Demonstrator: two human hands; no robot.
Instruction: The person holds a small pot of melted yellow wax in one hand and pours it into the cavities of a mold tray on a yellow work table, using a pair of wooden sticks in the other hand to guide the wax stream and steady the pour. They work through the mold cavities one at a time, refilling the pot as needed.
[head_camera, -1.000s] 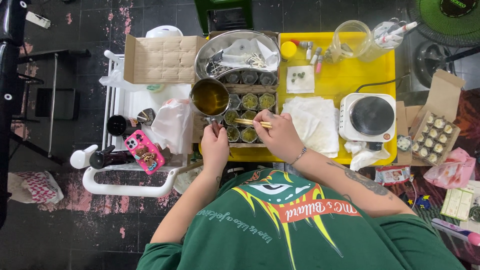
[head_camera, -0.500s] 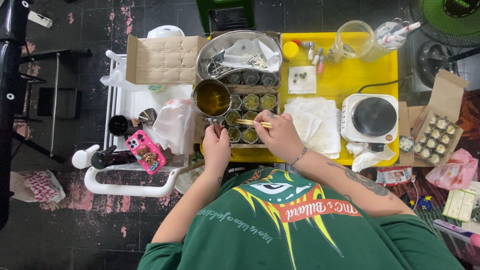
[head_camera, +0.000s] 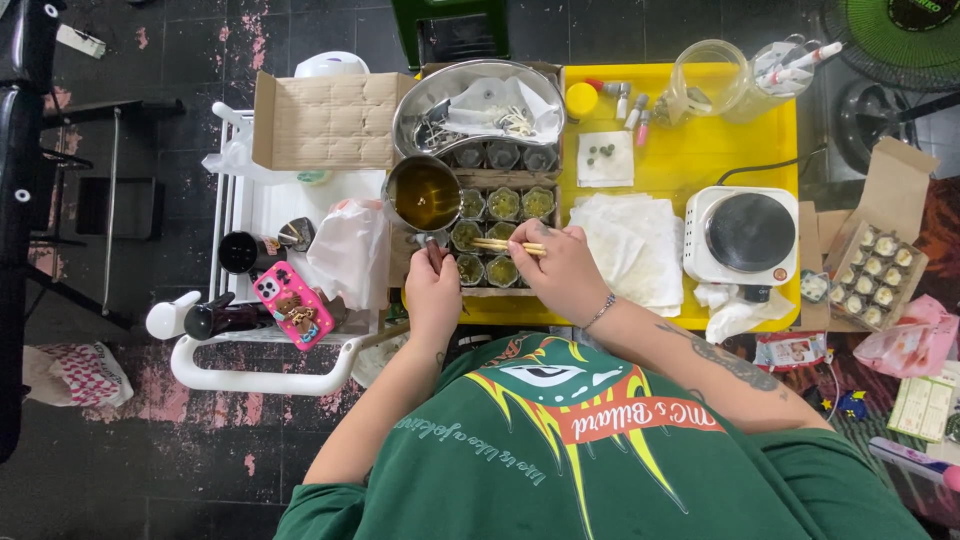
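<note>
My left hand (head_camera: 433, 293) grips the handle of a small metal pouring pot (head_camera: 423, 194) filled with dark yellow liquid, held over the left side of a cardboard tray of small glass jars (head_camera: 503, 204). My right hand (head_camera: 562, 270) holds a pair of wooden sticks (head_camera: 505, 245) laid level across a jar in the middle row. Several jars hold greenish liquid; the back row looks empty.
The jars sit on a yellow table (head_camera: 700, 160) with a white electric hot plate (head_camera: 745, 235), white cloths (head_camera: 625, 245), a metal bowl (head_camera: 475, 100) and a glass jar (head_camera: 705, 80). A white cart (head_camera: 250, 210) at left carries a pink phone (head_camera: 290, 303) and a cardboard box (head_camera: 325, 120).
The pot has shifted slightly lower and closer to the jars. Both hands stay almost where they were.
</note>
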